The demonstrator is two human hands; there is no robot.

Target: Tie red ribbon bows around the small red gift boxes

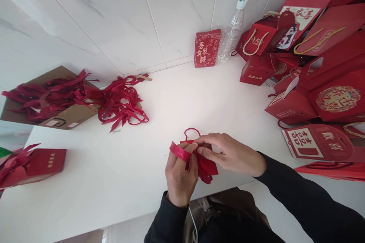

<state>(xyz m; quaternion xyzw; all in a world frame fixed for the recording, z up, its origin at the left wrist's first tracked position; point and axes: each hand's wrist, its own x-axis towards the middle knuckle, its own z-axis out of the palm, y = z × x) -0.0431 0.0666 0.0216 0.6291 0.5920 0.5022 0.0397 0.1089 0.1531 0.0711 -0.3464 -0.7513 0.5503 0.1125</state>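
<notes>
My left hand (182,176) is closed on a red ribbon (180,152), which loops over its fingers. Close against it, my right hand (221,150) pinches the ribbon with thumb and fingertips. Under both hands sits a small red gift box (211,168), mostly hidden by them. A thin red cord loop (192,130) sticks out beyond its far side, and ribbon ends (205,178) hang at its near side. How the ribbon runs between the fingers is hidden.
At the left, a cardboard box (70,115) overflows with red ribbons (122,100). A finished-looking red box (48,165) stands at the left edge. Many red gift boxes (296,104) crowd the right. A plastic bottle (231,34) and a red packet (207,48) stand by the tiled wall.
</notes>
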